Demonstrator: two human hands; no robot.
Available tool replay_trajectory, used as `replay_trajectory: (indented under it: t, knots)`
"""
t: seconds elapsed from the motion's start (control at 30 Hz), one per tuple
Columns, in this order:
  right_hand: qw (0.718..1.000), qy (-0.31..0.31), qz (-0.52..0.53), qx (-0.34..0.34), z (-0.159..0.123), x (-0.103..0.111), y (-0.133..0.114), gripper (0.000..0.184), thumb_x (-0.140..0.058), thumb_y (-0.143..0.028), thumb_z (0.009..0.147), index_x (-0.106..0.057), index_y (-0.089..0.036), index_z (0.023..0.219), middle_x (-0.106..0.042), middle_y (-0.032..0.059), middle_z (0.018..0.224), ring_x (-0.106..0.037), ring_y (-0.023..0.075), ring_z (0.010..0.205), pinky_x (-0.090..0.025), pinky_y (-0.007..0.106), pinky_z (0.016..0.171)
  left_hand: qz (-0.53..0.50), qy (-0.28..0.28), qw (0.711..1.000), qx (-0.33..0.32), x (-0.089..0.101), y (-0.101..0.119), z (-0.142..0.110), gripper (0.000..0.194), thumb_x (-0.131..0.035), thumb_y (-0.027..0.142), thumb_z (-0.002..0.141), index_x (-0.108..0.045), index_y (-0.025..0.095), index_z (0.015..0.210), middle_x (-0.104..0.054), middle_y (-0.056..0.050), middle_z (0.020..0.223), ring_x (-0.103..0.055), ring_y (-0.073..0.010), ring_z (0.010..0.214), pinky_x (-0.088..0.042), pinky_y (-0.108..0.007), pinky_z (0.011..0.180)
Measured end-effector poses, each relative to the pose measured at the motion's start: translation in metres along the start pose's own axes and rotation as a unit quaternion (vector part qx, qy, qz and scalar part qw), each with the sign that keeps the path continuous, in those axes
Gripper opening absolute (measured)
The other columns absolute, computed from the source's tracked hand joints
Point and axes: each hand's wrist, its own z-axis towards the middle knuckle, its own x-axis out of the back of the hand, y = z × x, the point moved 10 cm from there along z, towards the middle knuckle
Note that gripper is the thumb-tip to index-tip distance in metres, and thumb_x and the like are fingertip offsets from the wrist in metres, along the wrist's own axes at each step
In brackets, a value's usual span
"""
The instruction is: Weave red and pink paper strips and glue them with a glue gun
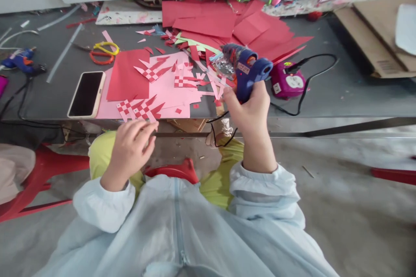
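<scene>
My right hand (251, 114) is wrapped round the handle of a blue hot glue gun (244, 73), raised over the paper scraps near the table's front edge. The nozzle end points away to the upper left, with clear glue strands about it. My left hand (131, 147) hovers at the front edge, fingers loosely stretched and slightly bent, with nothing visible in it. Just beyond its fingertips lie woven red-and-pink paper pieces (138, 109). More checkered woven pieces (152, 73) rest on pink paper sheets (173, 99), beside a red paper square (128, 75).
A phone (86, 95) and scissors (103, 53) lie on the left, with another glue gun (22, 61) beyond. Red paper sheets (208, 21) spread along the back. A purple power socket (288, 81) with a black cord and cardboard (373, 34) are on the right.
</scene>
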Motion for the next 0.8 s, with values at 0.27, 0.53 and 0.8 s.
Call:
replay_trajectory:
  t: [0.27, 0.53, 0.8]
  knots:
    - [0.977, -0.048, -0.208, 0.004, -0.018, 0.007, -0.005, 0.043, -0.052, -0.034, 0.087, -0.054, -0.015, 0.126, -0.074, 0.0132, 0.092, -0.071, 0.0298, 0.081, -0.056, 0.043, 0.072, 0.060, -0.122, 0.989, 0.064, -0.033, -0.040, -0.003, 0.046, -0.061, 0.029, 0.096, -0.057, 0.018, 0.140, -0.063, -0.021, 0.136, -0.058, -0.0380, 0.129, -0.049, -0.055, 0.105]
    - [0.963, -0.057, -0.258, 0.059, -0.058, -0.002, -0.016, 0.053, -0.039, -0.029, 0.095, -0.049, -0.003, 0.140, -0.075, 0.0224, 0.109, -0.074, 0.0327, 0.085, -0.059, 0.045, 0.073, 0.076, -0.109, 0.989, 0.069, -0.040, -0.047, 0.001, 0.047, -0.056, 0.035, 0.099, -0.055, 0.018, 0.143, -0.060, -0.021, 0.141, -0.058, -0.0379, 0.130, -0.046, -0.056, 0.108]
    - [0.955, -0.024, -0.294, -0.017, -0.045, 0.017, 0.009, 0.056, -0.044, -0.029, 0.093, -0.050, -0.001, 0.141, -0.074, 0.0230, 0.103, -0.073, 0.0337, 0.088, -0.059, 0.048, 0.076, 0.101, -0.138, 0.982, 0.084, -0.045, -0.049, 0.009, 0.049, -0.048, 0.040, 0.102, -0.057, 0.011, 0.141, -0.060, -0.024, 0.141, -0.057, -0.0406, 0.130, -0.046, -0.055, 0.106]
